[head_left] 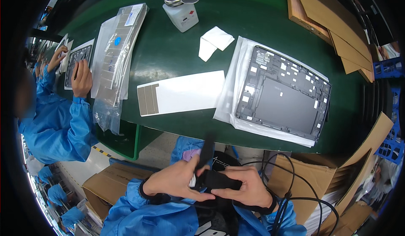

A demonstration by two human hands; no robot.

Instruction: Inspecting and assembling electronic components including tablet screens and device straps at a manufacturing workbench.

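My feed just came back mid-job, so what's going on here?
The wearer's left hand and right hand grip a soft-looking black item in front of the body, off the dark green table. On the table, a dark grey rectangular shell lies on white sheets, untouched. At left, a blue-sleeved co-worker's hand holds a dark slim tool over another dark panel.

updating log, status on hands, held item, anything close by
Left hand, right hand: both gripping black item. Item off green bench. Black cables loop beside right hand.
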